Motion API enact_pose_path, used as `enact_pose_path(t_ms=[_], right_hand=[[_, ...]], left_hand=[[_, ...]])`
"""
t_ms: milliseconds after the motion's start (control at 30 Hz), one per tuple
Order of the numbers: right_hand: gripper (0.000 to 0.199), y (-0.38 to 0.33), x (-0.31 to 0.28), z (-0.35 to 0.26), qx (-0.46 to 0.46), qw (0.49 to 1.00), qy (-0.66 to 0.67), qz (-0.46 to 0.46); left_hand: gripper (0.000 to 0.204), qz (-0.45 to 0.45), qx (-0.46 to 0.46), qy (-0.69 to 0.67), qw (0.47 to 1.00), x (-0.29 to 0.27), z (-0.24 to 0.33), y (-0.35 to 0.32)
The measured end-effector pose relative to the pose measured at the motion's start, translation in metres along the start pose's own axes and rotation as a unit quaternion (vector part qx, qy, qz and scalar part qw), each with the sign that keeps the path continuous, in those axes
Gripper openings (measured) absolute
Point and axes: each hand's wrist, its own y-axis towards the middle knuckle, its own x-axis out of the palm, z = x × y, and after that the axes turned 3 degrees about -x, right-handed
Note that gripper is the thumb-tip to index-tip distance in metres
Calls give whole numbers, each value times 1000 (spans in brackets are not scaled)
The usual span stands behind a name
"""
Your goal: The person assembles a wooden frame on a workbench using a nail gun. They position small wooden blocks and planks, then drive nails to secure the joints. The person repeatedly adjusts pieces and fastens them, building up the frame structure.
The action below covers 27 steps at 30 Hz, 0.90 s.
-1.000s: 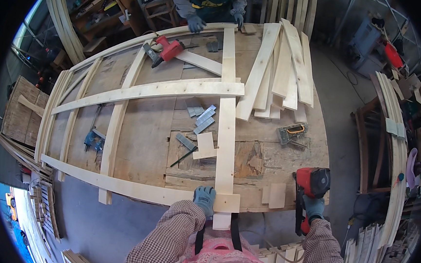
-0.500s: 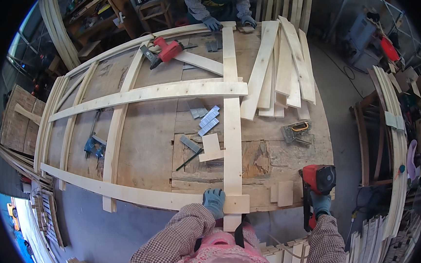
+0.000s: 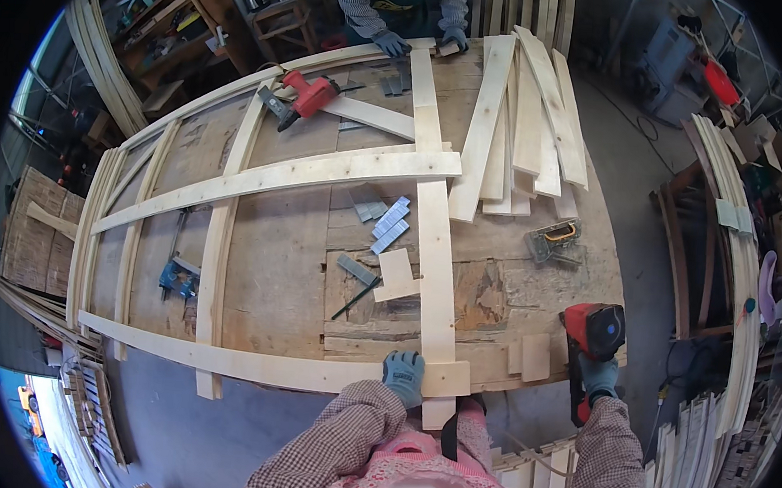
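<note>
My left hand (image 3: 404, 377), in a blue-grey glove, wraps over the near slat (image 3: 301, 367) of a pale wooden frame. It sits just left of the corner, where this slat meets the end slat (image 3: 438, 284). My right hand (image 3: 597, 376), also gloved, grips a red and black nail gun (image 3: 595, 333) by the table's right front edge, apart from the frame. A middle slat (image 3: 324, 169) crosses the end slat farther back. Strips of metal fasteners (image 3: 389, 226) and wood offcuts (image 3: 397, 276) lie inside the frame.
Across the table, a co-worker's gloved hands (image 3: 391, 44) are at the far corner. A second red nail gun (image 3: 309, 98) rests near the far rail. Loose boards (image 3: 527, 117) are piled at far right, near a clear fastener box (image 3: 554, 241). A blue tool (image 3: 178, 278) lies inside the frame.
The co-worker's hand on the right has shifted slightly left, with a small wood piece, toward the far corner. My hands stay in nearly the same places; the view has shifted slightly.
</note>
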Motion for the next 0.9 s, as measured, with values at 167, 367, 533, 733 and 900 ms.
enact_pose_path(t_ms=[167,367,533,733,900], right_hand=[[38,-2,4,-3,6,999,-16,30],[38,-21,-18,-47,12,1000,-19,-20],[29,-9,7,-19,-4,1000,6,17],[28,-11,6,-25,11,1000,-1,26],[31,-25,-18,-46,-6,999,29,34]], left_hand=[[63,-20,-4,9,1000,-3,1,1],[64,-30,-12,26,999,-9,0,0],[63,-27,-13,30,999,-6,3,1],[61,-32,-15,26,999,-7,3,1],[59,-29,-17,29,999,-7,4,1]])
